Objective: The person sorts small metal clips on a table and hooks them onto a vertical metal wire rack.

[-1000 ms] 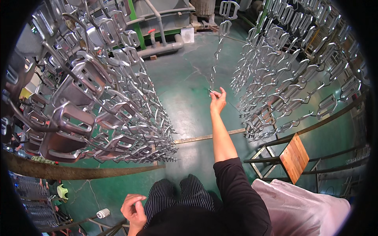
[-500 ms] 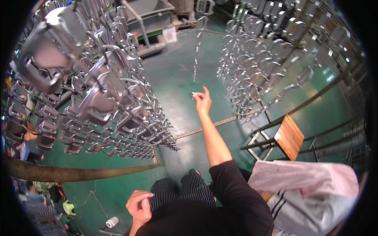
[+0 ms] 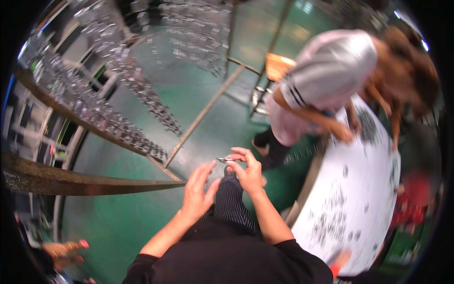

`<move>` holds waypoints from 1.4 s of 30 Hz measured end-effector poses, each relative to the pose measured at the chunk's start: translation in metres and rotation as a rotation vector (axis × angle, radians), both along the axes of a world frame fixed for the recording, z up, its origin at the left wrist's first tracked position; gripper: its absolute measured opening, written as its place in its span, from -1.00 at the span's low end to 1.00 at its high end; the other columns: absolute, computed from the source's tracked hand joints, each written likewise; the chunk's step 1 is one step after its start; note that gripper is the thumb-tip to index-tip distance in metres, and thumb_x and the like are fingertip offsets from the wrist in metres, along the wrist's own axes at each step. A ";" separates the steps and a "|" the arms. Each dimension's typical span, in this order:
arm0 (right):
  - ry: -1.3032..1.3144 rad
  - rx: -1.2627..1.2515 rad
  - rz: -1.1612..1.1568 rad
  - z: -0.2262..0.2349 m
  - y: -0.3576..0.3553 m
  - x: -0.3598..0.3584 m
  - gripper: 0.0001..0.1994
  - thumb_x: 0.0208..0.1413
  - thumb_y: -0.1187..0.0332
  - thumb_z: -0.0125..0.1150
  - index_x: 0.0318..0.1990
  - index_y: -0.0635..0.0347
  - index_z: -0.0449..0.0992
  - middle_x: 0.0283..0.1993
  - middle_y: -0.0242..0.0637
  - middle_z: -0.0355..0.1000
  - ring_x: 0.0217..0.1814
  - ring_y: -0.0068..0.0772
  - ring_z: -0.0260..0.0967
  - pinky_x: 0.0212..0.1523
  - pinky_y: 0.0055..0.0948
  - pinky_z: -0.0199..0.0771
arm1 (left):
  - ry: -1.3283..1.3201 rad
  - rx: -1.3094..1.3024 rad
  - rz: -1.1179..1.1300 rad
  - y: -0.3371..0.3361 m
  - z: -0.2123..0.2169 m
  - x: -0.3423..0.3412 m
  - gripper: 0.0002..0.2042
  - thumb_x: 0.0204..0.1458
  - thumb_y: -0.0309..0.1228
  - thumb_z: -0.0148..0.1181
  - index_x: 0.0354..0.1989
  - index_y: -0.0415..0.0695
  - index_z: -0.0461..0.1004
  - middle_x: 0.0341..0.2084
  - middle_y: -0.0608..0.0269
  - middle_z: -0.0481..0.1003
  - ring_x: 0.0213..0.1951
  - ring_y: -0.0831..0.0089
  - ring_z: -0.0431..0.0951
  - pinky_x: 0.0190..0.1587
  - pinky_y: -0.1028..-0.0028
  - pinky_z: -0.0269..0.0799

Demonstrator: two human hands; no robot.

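Observation:
My right hand (image 3: pixel 247 169) pinches a small shiny metal piece (image 3: pixel 222 160) between thumb and fingers, in front of my body. The exact kind of piece is too small and blurred to tell. My left hand (image 3: pixel 196 191) is raised close beside it, fingers stretched and thumb apart, with nothing in it. Its fingertips come near the piece's left end; whether they touch it I cannot tell.
At right, a white table (image 3: pixel 309 248) carries many small dark metal parts (image 3: pixel 331 217). A person in a pink and grey top (image 3: pixel 326 71) leans over it, others beyond. Hanging metal parts (image 3: pixel 142 94), a rusty beam (image 3: pixel 85 184) and a wooden stool (image 3: pixel 279 66) stand around.
My view has swung to the right, bringing the white table into sight. My right hand has drawn back from its outstretched reach, and my left hand has risen beside it.

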State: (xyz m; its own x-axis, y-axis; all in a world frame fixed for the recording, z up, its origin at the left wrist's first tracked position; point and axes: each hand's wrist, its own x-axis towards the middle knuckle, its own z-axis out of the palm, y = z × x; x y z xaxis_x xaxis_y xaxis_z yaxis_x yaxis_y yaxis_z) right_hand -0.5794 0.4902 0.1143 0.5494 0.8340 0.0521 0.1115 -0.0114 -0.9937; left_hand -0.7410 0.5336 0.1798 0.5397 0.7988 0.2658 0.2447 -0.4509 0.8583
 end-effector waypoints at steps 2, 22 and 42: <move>-0.289 0.047 -0.060 0.026 -0.049 -0.014 -0.69 -0.06 0.50 0.27 -0.10 0.23 0.45 -0.31 -0.31 0.55 -0.25 -0.51 0.48 -0.21 -0.54 0.39 | 0.018 0.028 -0.136 -0.019 0.005 0.010 -0.63 -0.03 -0.58 0.18 0.01 -0.23 0.40 -0.19 0.07 0.44 -0.29 0.31 0.48 -0.30 0.44 0.45; -0.853 -0.332 -1.122 0.057 -0.377 0.016 -0.60 -0.13 0.55 0.29 -0.06 0.19 0.42 -0.46 -0.40 0.43 -0.39 -0.42 0.37 -0.36 -0.44 0.25 | 0.057 -0.564 -1.074 -0.280 0.010 0.199 -0.87 0.00 -0.61 0.15 -0.26 -0.32 0.46 -0.56 0.30 0.46 -0.50 0.66 0.43 -0.46 0.65 0.38; -0.099 -0.232 -1.624 0.013 -0.509 0.105 -0.62 -0.08 0.52 0.31 -0.06 0.23 0.38 -0.36 -0.29 0.53 -0.34 -0.50 0.45 -0.27 -0.53 0.41 | 0.217 0.384 -1.444 -0.481 -0.146 0.647 -0.56 -0.14 -0.12 0.32 -0.12 -0.13 0.52 -0.15 -0.04 0.46 -0.17 0.16 0.49 -0.11 0.32 0.44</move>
State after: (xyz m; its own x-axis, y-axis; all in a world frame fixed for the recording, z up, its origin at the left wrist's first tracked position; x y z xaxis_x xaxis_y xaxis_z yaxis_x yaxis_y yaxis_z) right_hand -0.4739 -0.0185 0.1277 0.8062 -0.5828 0.1017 -0.1062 -0.3117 -0.9442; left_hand -0.0943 0.0523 0.0343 0.8330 -0.5344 0.1434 -0.4891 -0.5899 0.6425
